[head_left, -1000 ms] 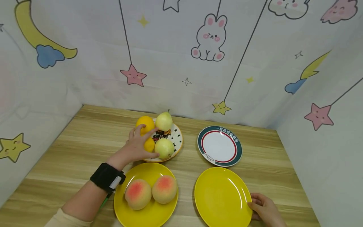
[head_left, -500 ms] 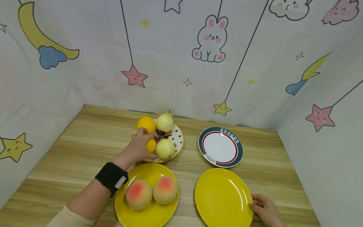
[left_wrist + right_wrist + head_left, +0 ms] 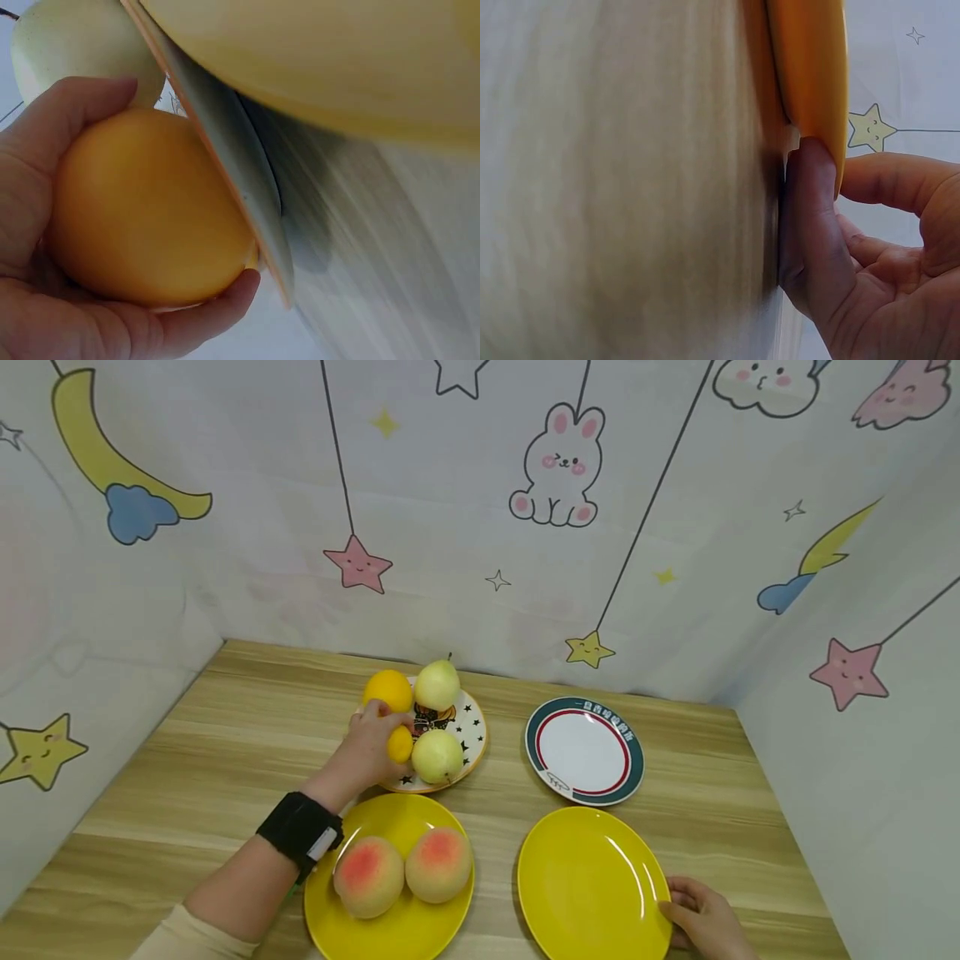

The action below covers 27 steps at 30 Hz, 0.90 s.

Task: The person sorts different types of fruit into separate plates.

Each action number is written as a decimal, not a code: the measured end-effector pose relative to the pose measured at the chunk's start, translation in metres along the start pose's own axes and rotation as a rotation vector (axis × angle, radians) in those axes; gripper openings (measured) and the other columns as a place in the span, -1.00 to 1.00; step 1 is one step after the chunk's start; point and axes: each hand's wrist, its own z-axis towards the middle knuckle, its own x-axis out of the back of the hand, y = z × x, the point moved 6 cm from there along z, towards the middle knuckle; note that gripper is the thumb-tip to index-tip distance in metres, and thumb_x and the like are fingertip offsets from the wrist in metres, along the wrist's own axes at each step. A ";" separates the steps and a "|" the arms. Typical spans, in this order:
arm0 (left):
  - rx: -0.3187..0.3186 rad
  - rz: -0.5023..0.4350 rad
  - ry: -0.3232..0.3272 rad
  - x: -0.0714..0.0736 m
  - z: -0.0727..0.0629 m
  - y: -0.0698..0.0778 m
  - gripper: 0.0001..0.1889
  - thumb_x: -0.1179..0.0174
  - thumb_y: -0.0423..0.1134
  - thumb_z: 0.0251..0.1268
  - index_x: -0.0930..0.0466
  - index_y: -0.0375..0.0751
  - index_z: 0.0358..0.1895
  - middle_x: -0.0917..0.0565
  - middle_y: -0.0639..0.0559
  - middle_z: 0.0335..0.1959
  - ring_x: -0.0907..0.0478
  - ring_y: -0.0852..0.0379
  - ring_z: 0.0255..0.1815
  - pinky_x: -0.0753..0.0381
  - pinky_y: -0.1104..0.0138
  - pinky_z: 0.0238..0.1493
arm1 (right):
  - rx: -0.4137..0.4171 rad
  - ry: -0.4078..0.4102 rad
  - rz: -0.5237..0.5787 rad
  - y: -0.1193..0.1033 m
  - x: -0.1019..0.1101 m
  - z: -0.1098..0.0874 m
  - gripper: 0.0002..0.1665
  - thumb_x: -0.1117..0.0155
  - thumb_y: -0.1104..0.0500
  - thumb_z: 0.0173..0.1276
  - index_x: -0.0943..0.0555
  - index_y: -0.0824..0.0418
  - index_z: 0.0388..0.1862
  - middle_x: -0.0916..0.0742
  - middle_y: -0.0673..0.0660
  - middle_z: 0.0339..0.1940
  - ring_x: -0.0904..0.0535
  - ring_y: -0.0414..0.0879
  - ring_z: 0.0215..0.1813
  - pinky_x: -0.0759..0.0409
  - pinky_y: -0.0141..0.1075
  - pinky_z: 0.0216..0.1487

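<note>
On the star-patterned plate (image 3: 471, 743) at the back, my left hand (image 3: 367, 745) grips the nearer orange (image 3: 401, 744). The left wrist view has thumb and fingers curled round this orange (image 3: 150, 210), close to the plate's rim. Behind it sits a second orange (image 3: 388, 690). Two pale green pears, one at the back (image 3: 437, 685) and one in front (image 3: 438, 757), share the plate. At the right, my right hand (image 3: 705, 914) pinches the rim of a bare yellow plate (image 3: 592, 885). In the right wrist view, the thumb is above that rim (image 3: 810, 67) and fingers are beneath it.
Two peaches, left (image 3: 369, 877) and right (image 3: 439, 865), lie on another yellow plate (image 3: 390, 935) under my left forearm. A white plate with a dark green rim (image 3: 585, 750) stands at the back right. A patterned cloth wall (image 3: 450, 510) borders the wooden table (image 3: 180, 760).
My left hand has lowered from hovering spread over the fruit and closed round the nearer orange. The right hand keeps its hold on the yellow plate's rim.
</note>
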 end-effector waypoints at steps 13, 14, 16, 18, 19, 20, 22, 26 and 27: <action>0.018 -0.131 0.107 0.000 -0.006 -0.006 -0.39 -0.62 -0.23 -0.34 -0.60 -0.13 -0.05 -0.30 -0.27 0.12 -0.32 -0.36 -0.03 -0.51 -0.07 -0.08 | -0.001 0.009 0.002 0.001 0.001 0.000 -0.51 -0.18 0.42 0.32 -0.38 0.62 0.19 -0.65 0.20 -0.20 -0.64 -0.01 -0.26 -0.70 -0.10 -0.31; 0.016 -0.136 0.108 0.000 -0.007 -0.006 -0.40 -0.61 -0.24 -0.34 -0.60 -0.13 -0.05 -0.30 -0.27 0.11 -0.32 -0.36 -0.03 -0.50 -0.07 -0.07 | -0.002 0.010 0.006 0.001 0.001 0.000 -0.51 -0.18 0.42 0.32 -0.37 0.62 0.19 -0.65 0.20 -0.20 -0.64 -0.01 -0.26 -0.70 -0.10 -0.30; 0.018 -0.147 0.104 0.001 -0.008 -0.005 -0.40 -0.60 -0.26 -0.33 -0.60 -0.14 -0.04 -0.30 -0.26 0.10 -0.32 -0.35 -0.03 -0.51 -0.07 -0.07 | -0.002 0.009 0.013 0.001 0.001 -0.001 -0.51 -0.18 0.42 0.32 -0.37 0.63 0.19 -0.65 0.20 -0.20 -0.64 -0.01 -0.26 -0.70 -0.10 -0.30; 0.022 -0.155 0.102 0.002 -0.009 -0.005 -0.40 -0.59 -0.27 -0.32 -0.60 -0.14 -0.04 -0.30 -0.24 0.09 -0.32 -0.34 -0.03 -0.52 -0.07 -0.06 | -0.003 0.006 0.022 0.001 0.000 -0.001 -0.51 -0.18 0.42 0.32 -0.37 0.63 0.19 -0.65 0.20 -0.20 -0.64 -0.01 -0.26 -0.70 -0.10 -0.30; 0.024 -0.160 0.101 0.002 -0.010 -0.006 -0.40 -0.59 -0.28 -0.33 -0.60 -0.14 -0.04 -0.30 -0.24 0.09 -0.32 -0.34 -0.03 -0.52 -0.07 -0.05 | -0.004 0.004 0.025 0.001 0.000 -0.001 -0.51 -0.18 0.42 0.32 -0.37 0.63 0.19 -0.65 0.21 -0.20 -0.64 -0.01 -0.26 -0.70 -0.09 -0.30; 0.024 -0.160 0.102 0.003 -0.010 -0.005 -0.40 -0.60 -0.28 -0.33 -0.60 -0.14 -0.04 -0.30 -0.23 0.09 -0.33 -0.33 -0.04 -0.52 -0.07 -0.05 | -0.004 0.003 0.026 0.001 0.000 -0.001 -0.51 -0.18 0.42 0.32 -0.37 0.63 0.19 -0.64 0.21 -0.20 -0.64 -0.01 -0.26 -0.70 -0.09 -0.29; 0.018 -0.163 0.106 0.005 -0.010 -0.005 -0.39 -0.62 -0.27 -0.34 -0.59 -0.15 -0.04 -0.30 -0.23 0.08 -0.34 -0.32 -0.04 -0.53 -0.06 -0.05 | -0.007 0.000 0.027 0.001 -0.001 -0.001 -0.50 -0.18 0.42 0.32 -0.37 0.63 0.19 -0.64 0.21 -0.19 -0.64 -0.01 -0.25 -0.70 -0.09 -0.29; -0.018 -0.164 0.129 0.010 -0.009 -0.002 -0.37 -0.63 -0.28 -0.36 -0.59 -0.18 -0.03 -0.30 -0.25 0.05 -0.38 -0.30 -0.06 -0.56 -0.06 -0.05 | -0.008 0.006 0.015 0.000 0.000 -0.001 -0.50 -0.18 0.42 0.32 -0.37 0.63 0.19 -0.65 0.20 -0.19 -0.64 -0.01 -0.25 -0.70 -0.10 -0.29; -0.025 -0.165 0.135 0.011 -0.009 -0.001 -0.36 -0.63 -0.29 -0.36 -0.59 -0.19 -0.03 -0.30 -0.25 0.04 -0.39 -0.30 -0.06 -0.56 -0.06 -0.05 | -0.006 0.008 0.011 -0.001 0.000 0.000 -0.50 -0.18 0.42 0.32 -0.37 0.62 0.19 -0.66 0.20 -0.19 -0.64 -0.01 -0.25 -0.70 -0.10 -0.29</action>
